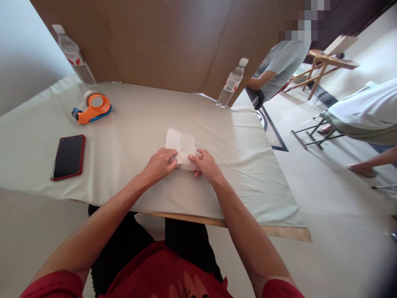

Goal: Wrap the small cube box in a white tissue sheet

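Note:
A small piece of thin white paper, perhaps tissue (187, 142), lies on the cloth-covered table in front of me. Its near edge is folded up or bunched between my two hands. My left hand (161, 163) grips the near left corner, fingers curled with the thumb against the sheet. On the near right corner, my right hand (206, 164) pinches the paper between thumb and fingers. The far edge rests flat and looks uneven. Whatever may lie inside the fold is hidden.
An orange tape dispenser (94, 108) and a red-cased phone (68, 157) lie on the left. Water bottles stand at back left (74, 58) and back right (231, 85), against a cardboard panel (161, 45). Two people (285, 62) sit beyond the table's right side.

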Tool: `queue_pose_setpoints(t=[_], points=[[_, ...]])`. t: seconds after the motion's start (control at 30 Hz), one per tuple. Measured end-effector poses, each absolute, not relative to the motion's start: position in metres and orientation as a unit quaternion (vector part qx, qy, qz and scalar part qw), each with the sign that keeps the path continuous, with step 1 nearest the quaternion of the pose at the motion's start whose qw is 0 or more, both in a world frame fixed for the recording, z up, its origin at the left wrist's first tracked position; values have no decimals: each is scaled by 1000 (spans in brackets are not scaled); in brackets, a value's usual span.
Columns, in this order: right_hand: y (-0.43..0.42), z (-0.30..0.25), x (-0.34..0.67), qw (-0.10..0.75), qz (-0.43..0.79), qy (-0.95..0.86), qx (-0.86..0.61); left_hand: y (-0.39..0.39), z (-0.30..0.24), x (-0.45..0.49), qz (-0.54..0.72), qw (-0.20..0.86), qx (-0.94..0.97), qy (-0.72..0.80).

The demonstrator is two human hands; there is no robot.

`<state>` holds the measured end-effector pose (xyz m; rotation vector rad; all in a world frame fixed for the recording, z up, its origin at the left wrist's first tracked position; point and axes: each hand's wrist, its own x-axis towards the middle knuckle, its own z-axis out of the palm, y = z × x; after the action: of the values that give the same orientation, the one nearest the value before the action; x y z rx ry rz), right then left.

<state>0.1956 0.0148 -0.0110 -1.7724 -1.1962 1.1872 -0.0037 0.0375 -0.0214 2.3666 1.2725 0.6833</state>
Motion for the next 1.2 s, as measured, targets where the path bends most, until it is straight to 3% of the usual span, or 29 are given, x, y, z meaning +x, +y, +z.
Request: queue_pose_setpoints(t=[0.33,0.57,0.73,0.93,1.2], points=[[17,-22,182,409,482,-455,-628,39,-16,-3,230,158,852,442],[7,-18,188,373,438,-504,-645,19,-9,7,201,145,869,428],[6,-18,191,401,475,-471,-626,20,-3,11,182,101,867,453],[12,-17,180,433,504,-439,-605,25,1,9,148,166,863,453],[7,-3,174,408,490,-481,-602,28,0,9,163,204,858,441]])
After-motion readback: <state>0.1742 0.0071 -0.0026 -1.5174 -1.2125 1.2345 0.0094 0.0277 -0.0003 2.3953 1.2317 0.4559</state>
